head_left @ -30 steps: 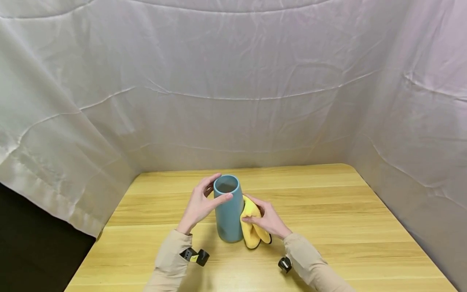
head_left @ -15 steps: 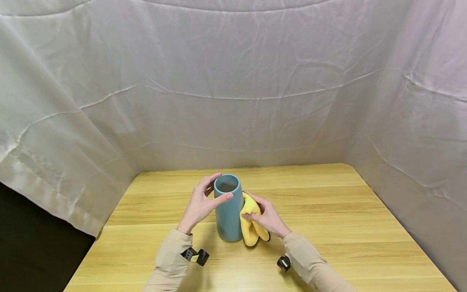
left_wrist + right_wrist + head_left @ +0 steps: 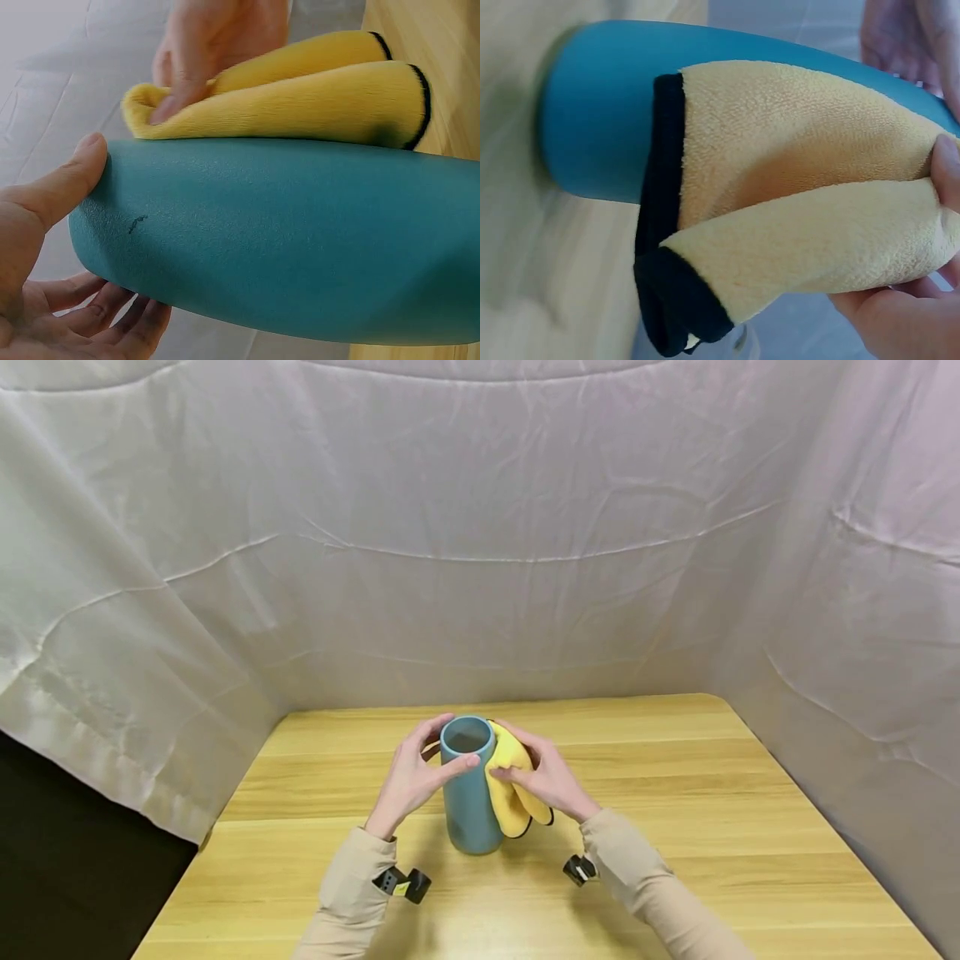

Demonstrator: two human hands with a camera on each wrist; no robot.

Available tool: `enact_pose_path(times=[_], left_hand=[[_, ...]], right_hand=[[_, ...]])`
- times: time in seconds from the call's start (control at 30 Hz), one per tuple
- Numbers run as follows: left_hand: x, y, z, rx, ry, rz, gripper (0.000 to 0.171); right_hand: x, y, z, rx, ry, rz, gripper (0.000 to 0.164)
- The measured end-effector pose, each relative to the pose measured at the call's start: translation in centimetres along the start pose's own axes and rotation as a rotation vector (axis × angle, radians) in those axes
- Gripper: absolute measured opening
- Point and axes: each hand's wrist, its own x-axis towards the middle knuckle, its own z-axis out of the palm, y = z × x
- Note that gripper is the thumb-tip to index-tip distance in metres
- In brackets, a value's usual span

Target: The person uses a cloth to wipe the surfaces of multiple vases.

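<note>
A tall teal vase (image 3: pixel 470 810) stands upright on the wooden table, its round mouth facing up. My left hand (image 3: pixel 414 777) grips it near the rim, thumb on the near side and fingers round the far left. In the left wrist view a small dark mark (image 3: pixel 137 223) shows on the vase wall (image 3: pixel 285 232). My right hand (image 3: pixel 551 777) pinches a folded yellow cloth (image 3: pixel 508 802) with black edging and holds it against the vase's right side, close to the rim. The cloth (image 3: pixel 802 142) covers part of the vase in the right wrist view.
The wooden table (image 3: pixel 712 827) extends around the vase on all sides. Pale grey fabric (image 3: pixel 480 610) hangs behind and at both sides. Each sleeve carries a black wrist camera, one left (image 3: pixel 402 884) and one right (image 3: pixel 580 869). A dark area (image 3: pixel 75 860) lies at lower left.
My right hand and the yellow cloth have moved up along the vase's right side, from its middle to near the rim. The left hand and the vase have hardly moved.
</note>
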Motion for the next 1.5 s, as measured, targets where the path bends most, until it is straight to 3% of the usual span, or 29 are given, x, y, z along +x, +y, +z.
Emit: enact_pose_path(times=[0.2,0.73,0.93,1.3,1.5], left_hand=[[-0.1,0.1,0.0,-0.001,0.003,0.005,0.068],[0.0,0.0,0.1,0.007,0.004,0.019,0.066],[0.1,0.0,0.1,0.016,0.008,0.023,0.068],[0.0,-0.1,0.2,0.005,0.012,0.003,0.069],[0.0,-0.1,0.1,0.007,0.015,0.009,0.068]], right_hand=[[0.6,-1.2,-0.3,-0.044,-0.012,-0.005,0.068],[0.9,-1.8,-0.3,-0.086,0.0,-0.052,0.067],[0.3,-0.1,-0.1,-0.087,-0.011,-0.042,0.063],[-1.8,4.6,0.5,-0.066,-0.054,0.055,0.067],[-2.2,5.8,0.7,-0.061,-0.065,0.057,0.068]])
